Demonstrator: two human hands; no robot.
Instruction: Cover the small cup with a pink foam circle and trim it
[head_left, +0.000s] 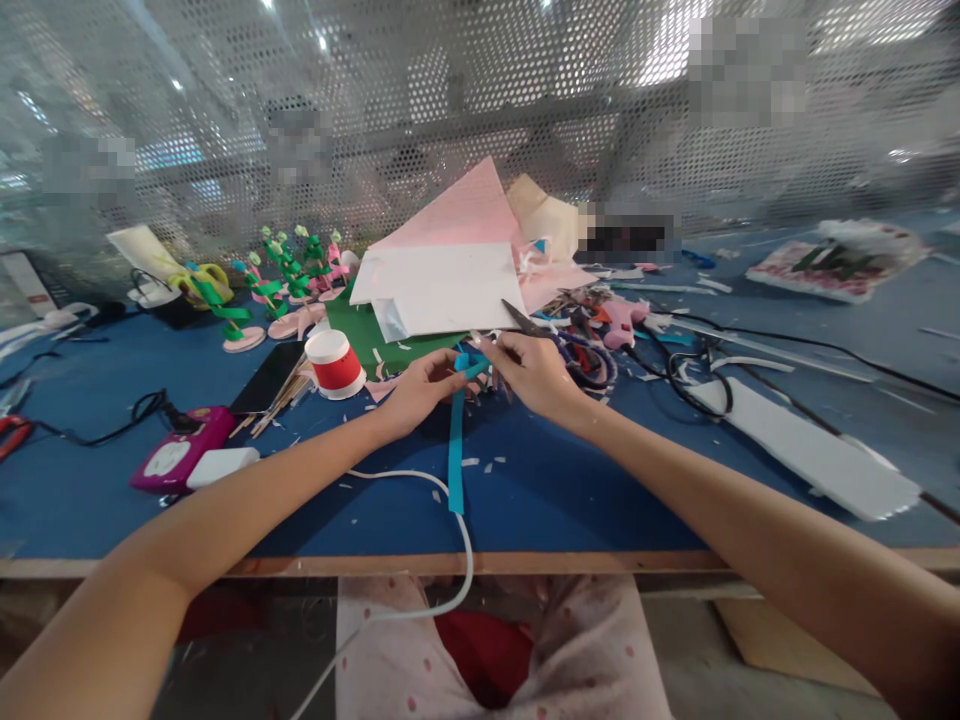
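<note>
My left hand (420, 392) pinches the top end of a long blue strip (455, 450) that hangs down over the blue table (585, 490). My right hand (529, 372) is closed around a pair of scissors (523, 319), whose dark blades point up and left just above the strip's upper end. Both hands meet at the table's middle, in front of a green sheet (375, 340) and a white sheet (442, 290). Small paper scraps lie under and around the hands.
A red and white tape roll (335, 363) stands left of my hands, with a dark phone (264, 378), a magenta device (180, 460) and a white cable (442, 500). Green and pink paper figures (289, 280) stand behind. A white foam strip (810, 450) and black cables lie at right.
</note>
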